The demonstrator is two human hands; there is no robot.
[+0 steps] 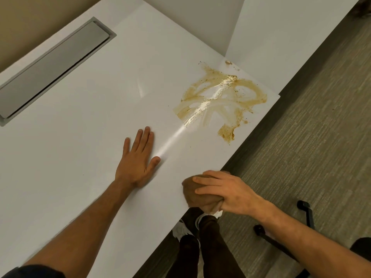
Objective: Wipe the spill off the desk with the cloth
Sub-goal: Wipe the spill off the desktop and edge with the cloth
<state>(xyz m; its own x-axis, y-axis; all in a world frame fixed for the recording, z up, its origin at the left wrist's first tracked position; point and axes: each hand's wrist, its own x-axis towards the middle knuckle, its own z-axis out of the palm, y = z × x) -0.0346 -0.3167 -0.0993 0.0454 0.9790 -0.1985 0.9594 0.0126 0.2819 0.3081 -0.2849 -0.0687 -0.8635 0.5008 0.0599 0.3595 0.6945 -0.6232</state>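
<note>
Spill first: a brown, smeared liquid spill (pixel 220 97) with gritty specks streaks the far right corner of the smooth white laminate desk (pixel 80 157), reaching close to its edge. A bunched, brown-stained cloth (pixel 195 194) sits at the near desk edge, well apart from the spill, gripped by the right hand (pixel 224 192) with fingers curled over it. The left hand (pixel 138 157) lies flat, fingers spread, on the glossy surface. Wiping outward could push liquid over the edge onto the ribbed grey carpet (pixel 301 137); the already soiled cloth may smear rather than lift. A recessed grey metal cable hatch (pixel 54 65) lies far left.
</note>
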